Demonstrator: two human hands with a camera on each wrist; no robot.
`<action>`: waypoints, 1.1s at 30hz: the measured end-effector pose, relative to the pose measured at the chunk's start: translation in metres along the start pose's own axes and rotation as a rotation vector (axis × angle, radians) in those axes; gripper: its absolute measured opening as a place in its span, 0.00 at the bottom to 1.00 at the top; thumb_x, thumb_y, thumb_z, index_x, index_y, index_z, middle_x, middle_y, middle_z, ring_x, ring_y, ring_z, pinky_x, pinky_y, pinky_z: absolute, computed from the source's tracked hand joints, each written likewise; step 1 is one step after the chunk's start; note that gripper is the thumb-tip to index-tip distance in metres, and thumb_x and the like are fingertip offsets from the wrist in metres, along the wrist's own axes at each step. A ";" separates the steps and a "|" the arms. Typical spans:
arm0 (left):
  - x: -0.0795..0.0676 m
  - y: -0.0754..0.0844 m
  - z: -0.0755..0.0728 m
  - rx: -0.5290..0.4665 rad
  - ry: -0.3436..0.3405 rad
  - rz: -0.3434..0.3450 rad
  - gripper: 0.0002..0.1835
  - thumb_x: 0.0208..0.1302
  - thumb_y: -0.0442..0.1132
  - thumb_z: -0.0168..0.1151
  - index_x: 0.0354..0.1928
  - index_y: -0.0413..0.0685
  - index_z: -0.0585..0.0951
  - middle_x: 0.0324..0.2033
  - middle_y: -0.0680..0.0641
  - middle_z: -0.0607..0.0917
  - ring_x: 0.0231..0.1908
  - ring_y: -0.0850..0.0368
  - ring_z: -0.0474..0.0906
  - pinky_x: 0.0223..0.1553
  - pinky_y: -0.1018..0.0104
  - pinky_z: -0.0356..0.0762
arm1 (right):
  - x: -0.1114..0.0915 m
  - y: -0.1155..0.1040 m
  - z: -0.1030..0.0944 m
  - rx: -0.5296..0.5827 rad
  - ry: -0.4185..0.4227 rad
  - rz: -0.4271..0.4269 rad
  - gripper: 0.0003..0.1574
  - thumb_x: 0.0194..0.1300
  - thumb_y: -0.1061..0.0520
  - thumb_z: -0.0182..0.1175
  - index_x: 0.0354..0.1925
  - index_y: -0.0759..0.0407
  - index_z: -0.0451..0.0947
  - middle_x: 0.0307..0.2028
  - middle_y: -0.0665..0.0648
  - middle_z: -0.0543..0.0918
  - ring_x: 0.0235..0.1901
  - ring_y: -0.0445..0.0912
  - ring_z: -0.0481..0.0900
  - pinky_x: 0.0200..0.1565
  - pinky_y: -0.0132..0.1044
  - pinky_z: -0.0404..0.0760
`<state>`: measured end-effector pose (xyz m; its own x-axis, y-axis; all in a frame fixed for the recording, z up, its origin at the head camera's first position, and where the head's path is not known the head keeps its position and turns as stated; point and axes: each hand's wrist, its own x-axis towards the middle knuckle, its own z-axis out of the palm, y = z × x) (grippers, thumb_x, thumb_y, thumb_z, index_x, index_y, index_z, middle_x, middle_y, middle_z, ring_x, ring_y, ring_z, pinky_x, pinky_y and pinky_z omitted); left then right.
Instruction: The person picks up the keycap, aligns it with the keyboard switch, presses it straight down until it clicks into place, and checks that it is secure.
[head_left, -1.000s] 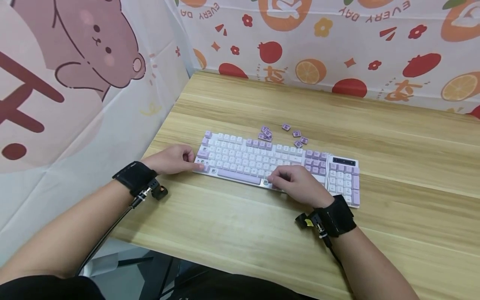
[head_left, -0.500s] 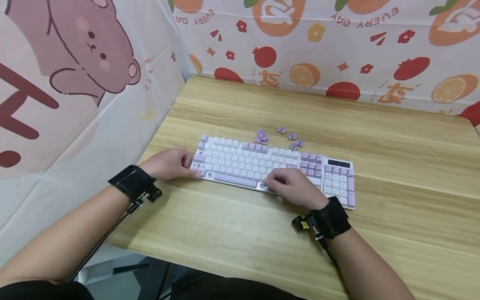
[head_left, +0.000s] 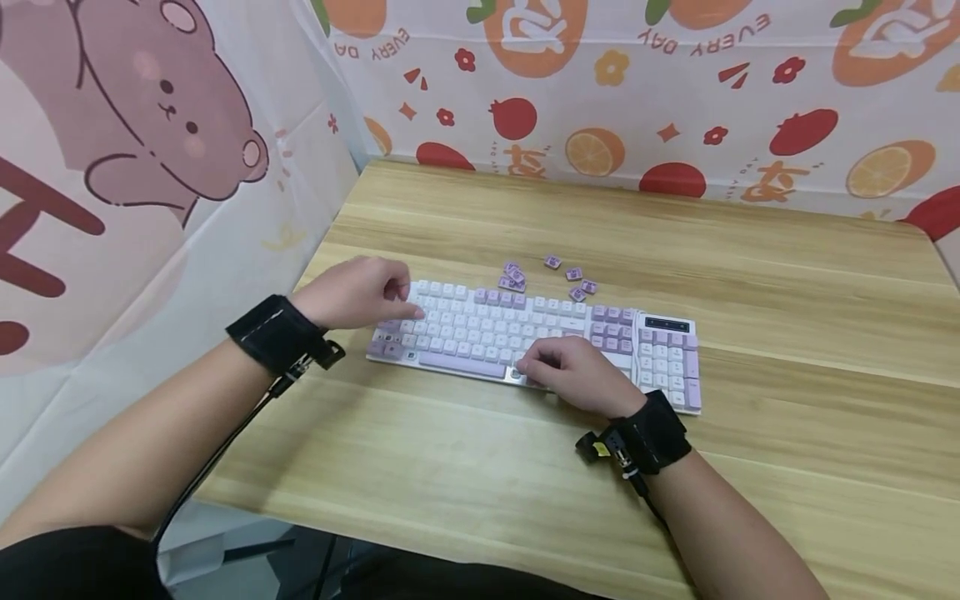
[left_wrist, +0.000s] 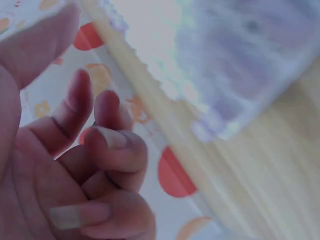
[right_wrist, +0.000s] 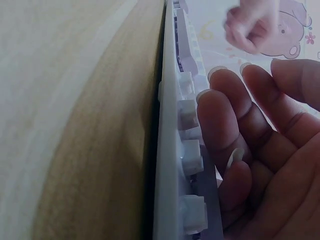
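Observation:
A white and purple keyboard (head_left: 468, 364) lies across the table. My left hand (head_left: 360, 293) is over its left end, fingers loosely curled; the left wrist view shows nothing between the thumb and fingers (left_wrist: 117, 150). My right hand (head_left: 577, 372) stays low at the front edge, just right of the long purple space bar (head_left: 462, 365). In the right wrist view its bent fingers (right_wrist: 220, 120) are right at the white keycaps (right_wrist: 192, 157) of the bottom row and hold nothing. A few spots near the keyboard's left corner and beside the space bar look darker than the keycaps around them.
Behind the keyboard lie several loose purple keycaps (head_left: 573, 273), a few of them heaped together (head_left: 513, 277). A white cable (head_left: 637, 358) crosses the keyboard before the number pad. Printed cloths (head_left: 450, 92) hang along the back and left of the wooden table (head_left: 420, 467).
My left hand has risen from the keyboard's front left corner, moving away from me and slightly right. My right hand keeps its place on the keyboard; the head view has shifted a little.

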<state>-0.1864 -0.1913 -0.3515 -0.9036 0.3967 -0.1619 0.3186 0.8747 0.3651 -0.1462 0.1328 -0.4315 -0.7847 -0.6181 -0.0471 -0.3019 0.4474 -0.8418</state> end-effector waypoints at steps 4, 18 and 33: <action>0.023 0.019 -0.005 -0.044 0.010 0.054 0.11 0.63 0.47 0.68 0.35 0.50 0.79 0.28 0.49 0.79 0.29 0.54 0.73 0.31 0.61 0.70 | -0.001 0.000 -0.002 0.020 -0.008 0.012 0.18 0.71 0.42 0.57 0.32 0.50 0.83 0.27 0.52 0.81 0.28 0.46 0.74 0.36 0.39 0.71; 0.110 0.068 0.010 -0.023 -0.164 0.149 0.14 0.69 0.38 0.59 0.54 0.45 0.82 0.43 0.47 0.82 0.45 0.52 0.75 0.49 0.58 0.74 | 0.001 -0.001 -0.004 0.008 -0.038 0.025 0.14 0.72 0.45 0.56 0.36 0.49 0.84 0.26 0.48 0.80 0.28 0.44 0.74 0.35 0.38 0.72; 0.154 0.077 0.035 0.098 -0.197 0.074 0.17 0.61 0.27 0.62 0.51 0.50 0.85 0.46 0.47 0.83 0.47 0.53 0.76 0.53 0.58 0.75 | 0.001 -0.002 -0.005 -0.005 -0.034 0.025 0.13 0.71 0.45 0.57 0.37 0.48 0.84 0.26 0.46 0.80 0.27 0.42 0.74 0.33 0.36 0.72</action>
<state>-0.2914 -0.0530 -0.3804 -0.8063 0.4989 -0.3177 0.4167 0.8603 0.2935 -0.1488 0.1346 -0.4271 -0.7731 -0.6283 -0.0869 -0.2851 0.4666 -0.8373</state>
